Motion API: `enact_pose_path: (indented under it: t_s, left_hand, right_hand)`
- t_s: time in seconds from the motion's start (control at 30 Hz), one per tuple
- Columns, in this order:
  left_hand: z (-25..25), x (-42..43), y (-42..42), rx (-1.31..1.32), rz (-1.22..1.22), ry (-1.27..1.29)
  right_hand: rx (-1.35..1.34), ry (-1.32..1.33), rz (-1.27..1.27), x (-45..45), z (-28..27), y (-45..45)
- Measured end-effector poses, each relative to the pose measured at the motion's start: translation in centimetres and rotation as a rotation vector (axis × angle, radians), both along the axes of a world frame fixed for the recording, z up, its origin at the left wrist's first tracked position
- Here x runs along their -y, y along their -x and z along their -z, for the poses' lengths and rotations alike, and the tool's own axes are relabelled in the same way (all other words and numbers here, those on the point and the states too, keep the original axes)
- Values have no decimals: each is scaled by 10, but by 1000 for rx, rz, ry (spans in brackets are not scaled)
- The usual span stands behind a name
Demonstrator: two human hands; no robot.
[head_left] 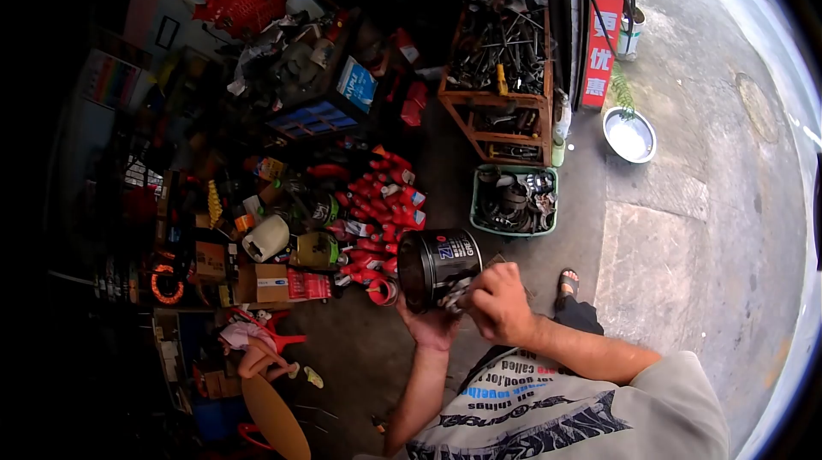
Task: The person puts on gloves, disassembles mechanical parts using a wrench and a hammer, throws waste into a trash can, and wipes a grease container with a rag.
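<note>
A black can [455, 256] with printed lettering is tilted on its side, its dark round end facing left. My left hand [432, 329] holds it from below, palm up against the can's lower edge. At the can's lower right, my right hand [499, 299] has its fingers curled closed around something small. A greyish, shiny bit [455, 295] shows between that hand and the can; I cannot make out what it is.
Many red bottles [368, 203] crowd the floor at left. A green crate [515, 231] of metal parts sits beyond the can, below a wooden tool rack [548, 104]. A person [250, 350] sits on a red chair at lower left. A metal basin [629, 136] lies at right.
</note>
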State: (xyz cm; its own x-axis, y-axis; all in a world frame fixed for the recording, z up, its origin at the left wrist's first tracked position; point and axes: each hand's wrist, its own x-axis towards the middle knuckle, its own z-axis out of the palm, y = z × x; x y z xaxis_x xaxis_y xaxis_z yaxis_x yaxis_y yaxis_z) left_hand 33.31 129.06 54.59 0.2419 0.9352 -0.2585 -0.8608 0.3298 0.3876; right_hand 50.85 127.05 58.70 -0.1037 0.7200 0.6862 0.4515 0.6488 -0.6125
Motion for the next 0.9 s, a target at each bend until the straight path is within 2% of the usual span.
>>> enact_pose_path:
  t_s: [0.1, 0.23, 0.27, 0.3, 0.33, 0.37, 0.43, 0.47, 0.5, 0.57, 0.83, 0.9]
  left_hand:
    - [-23, -3, -9, 10, 68, -49]
    - [-11, -1, 14, -43, 66, -89]
    - [-11, 3, 18, -41, 64, -91]
    - [-12, 8, 23, -189, 57, -142]
    - [-14, 10, 27, -337, 49, -193]
    - [-18, 9, 30, -335, 47, -194]
    - [-28, 9, 33, -732, 139, -528]
    - [-64, 3, 17, -882, 147, -655]
    - [-64, 5, 17, -880, 144, -656]
    - [-62, 10, 18, -1104, 113, -781]
    - [-73, 20, 12, -1729, 130, -895]
    - [-76, 18, 5, -1779, 112, -902]
  right_hand:
    - [-179, 120, 73, -3, 0, -13]
    - [-356, 215, 67, -5, -1, -8]
    - [-589, 397, 73, -7, 3, -6]
    - [-820, 580, 79, -9, 5, -5]
    - [-804, 661, 32, -10, 0, -12]
    - [-800, 660, 31, -14, 5, -13]
    - [-994, 788, -108, -22, 20, -14]
    - [-1054, 888, -178, -23, 18, -18]
    - [-1050, 888, -179, -24, 15, -20]
    - [-1200, 1061, -238, -24, 12, -25]
    - [-1020, 1021, -240, -25, 26, -31]
    - [-637, 790, -145, -33, 20, -25]
